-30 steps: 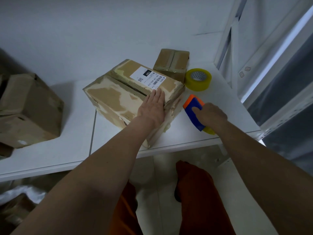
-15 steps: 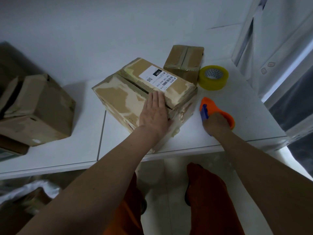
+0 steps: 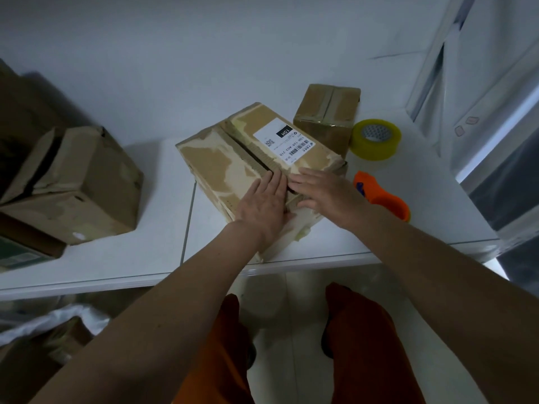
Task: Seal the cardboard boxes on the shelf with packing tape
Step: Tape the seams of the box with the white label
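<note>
Cardboard box (image 3: 233, 167) sits mid-shelf; left hand (image 3: 262, 205) and right hand (image 3: 326, 193) lie flat on its near flaps, fingers straight and together. Tape roll (image 3: 375, 139) and orange dispenser (image 3: 382, 198) sit right.

White shelf (image 3: 151, 258), seam running front to back. Resting on it: worn labelled box (image 3: 233, 170) at centre; small taped box (image 3: 326, 118) behind it; yellow tape roll (image 3: 376, 139) just right of that; orange tape dispenser (image 3: 385, 196) near the front right; battered box (image 3: 78, 185) at left.
</note>
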